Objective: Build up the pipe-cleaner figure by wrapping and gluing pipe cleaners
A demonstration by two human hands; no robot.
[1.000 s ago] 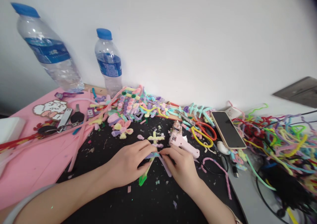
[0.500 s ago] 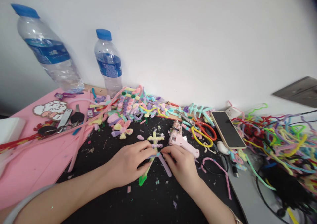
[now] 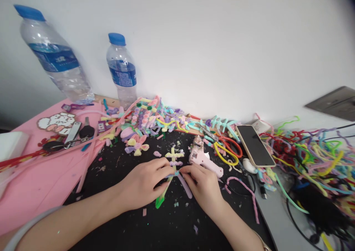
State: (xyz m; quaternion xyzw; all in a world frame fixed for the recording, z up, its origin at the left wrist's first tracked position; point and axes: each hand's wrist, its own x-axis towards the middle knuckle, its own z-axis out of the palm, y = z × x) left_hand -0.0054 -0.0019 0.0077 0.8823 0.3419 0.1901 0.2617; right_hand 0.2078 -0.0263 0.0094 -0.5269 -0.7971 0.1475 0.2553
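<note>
Between my hands, low over the black mat, is a pipe-cleaner piece with a pale yellow top, a lilac row below it and a light blue wrap at its middle. A green-tipped stem and a lilac pipe cleaner extend down from it. My left hand pinches the piece from the left, its fingertips partly hiding the blue part. My right hand pinches the blue pipe cleaner from the right. A pink glue gun lies just beyond my right hand.
Scissors, a phone and an earbud case lie to the right, before tangled pipe cleaners. Finished pipe-cleaner shapes pile along the wall. Two bottles stand at back left; keys rest on pink sheets.
Almost nothing differs. Both hands keep their pinch on the pipe-cleaner piece in the same place; the view has shifted very slightly.
</note>
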